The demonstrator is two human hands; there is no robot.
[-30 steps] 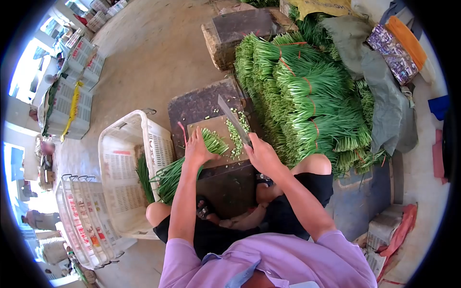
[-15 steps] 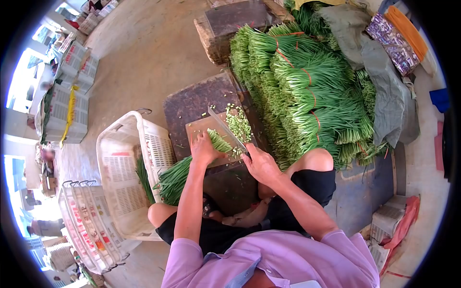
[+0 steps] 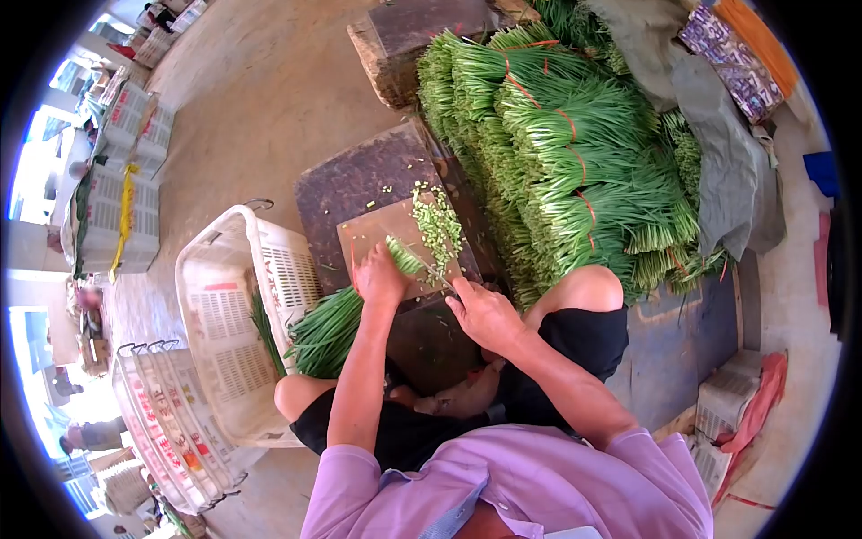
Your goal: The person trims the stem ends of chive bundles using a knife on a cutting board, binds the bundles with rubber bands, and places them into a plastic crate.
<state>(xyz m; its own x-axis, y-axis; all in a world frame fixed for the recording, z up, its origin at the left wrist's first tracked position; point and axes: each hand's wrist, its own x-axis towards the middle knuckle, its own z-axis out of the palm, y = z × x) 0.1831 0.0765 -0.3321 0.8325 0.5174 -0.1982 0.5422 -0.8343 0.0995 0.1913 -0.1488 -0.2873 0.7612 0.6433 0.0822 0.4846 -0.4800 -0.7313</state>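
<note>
My left hand (image 3: 379,274) is wrapped round a bunch of green stalks (image 3: 325,334), whose cut ends point right over a brown cutting board (image 3: 364,235). The long green part trails down left to the basket's edge. In my right hand (image 3: 482,314) is a knife (image 3: 429,269), its blade against the cut ends of the bunch. Short chopped pieces (image 3: 437,226) lie on the board beyond the blade. The board rests on a dark, worn block (image 3: 337,184) in front of my knees.
A white plastic basket (image 3: 218,337) stands at the left, with stacked white crates (image 3: 166,422) beside it. Tied green bundles (image 3: 575,162) are piled at the right. Another block (image 3: 431,29) stands ahead. Grey sheeting (image 3: 723,162) hangs over the pile's right side.
The knife has come down and left from over the chopped pieces to the bunch's cut ends. More pieces lie on the board. The view has shifted slightly.
</note>
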